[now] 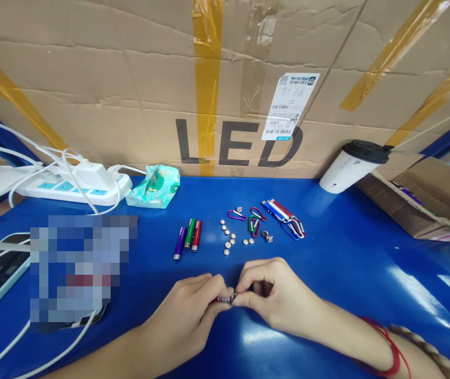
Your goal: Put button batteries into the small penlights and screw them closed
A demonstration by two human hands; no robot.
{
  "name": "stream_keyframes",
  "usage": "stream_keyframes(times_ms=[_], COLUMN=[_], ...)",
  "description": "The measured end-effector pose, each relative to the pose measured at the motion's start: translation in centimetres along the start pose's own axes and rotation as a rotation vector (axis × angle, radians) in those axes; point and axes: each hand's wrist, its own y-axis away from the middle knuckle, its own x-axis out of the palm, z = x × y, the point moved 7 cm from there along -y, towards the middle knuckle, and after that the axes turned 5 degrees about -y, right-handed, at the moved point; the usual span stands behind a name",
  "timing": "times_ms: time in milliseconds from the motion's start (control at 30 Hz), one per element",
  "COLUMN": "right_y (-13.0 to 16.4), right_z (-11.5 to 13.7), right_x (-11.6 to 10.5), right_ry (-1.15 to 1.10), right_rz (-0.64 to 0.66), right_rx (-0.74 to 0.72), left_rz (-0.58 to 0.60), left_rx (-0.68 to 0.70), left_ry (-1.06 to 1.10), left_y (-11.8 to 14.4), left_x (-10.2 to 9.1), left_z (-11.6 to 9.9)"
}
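Low in the middle of the view, my left hand (191,310) pinches a small red mini flashlight (221,299), mostly hidden by the fingers. At its silver end, my right hand (270,292) is closed in a pinch; what sits between those fingertips is too small to make out. Beyond the hands lie several silver button cells (227,245) in a loose group. To their left rest a purple flashlight tube (179,243), a green one (189,233) and a red one (197,236). Carabiner clips (236,214) and small silver caps (267,236) lie to the right.
Flashlights with clips attached (283,212) lie bundled farther right. A lidded paper cup (351,166) leans near an open cardboard box (422,200). At left are a power strip (70,187), a tissue pack (154,187), white cables and a phone (1,268). A large carton (138,105) stands behind.
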Motion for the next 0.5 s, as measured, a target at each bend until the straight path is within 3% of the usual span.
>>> stream_keyframes(times_ms=[233, 500], right_y=[-0.36, -0.02], right_z=[-0.3, 0.41], right_x=[-0.09, 0.0], right_ry=[-0.082, 0.074], right_rz=[-0.007, 0.026], right_rx=[0.055, -0.013], left_rz=[-0.025, -0.099], left_rx=[-0.03, -0.07], left_ry=[0.03, 0.041], left_y=[0.11, 0.03], left_x=[-0.32, -0.89], left_z=[-0.07, -0.14])
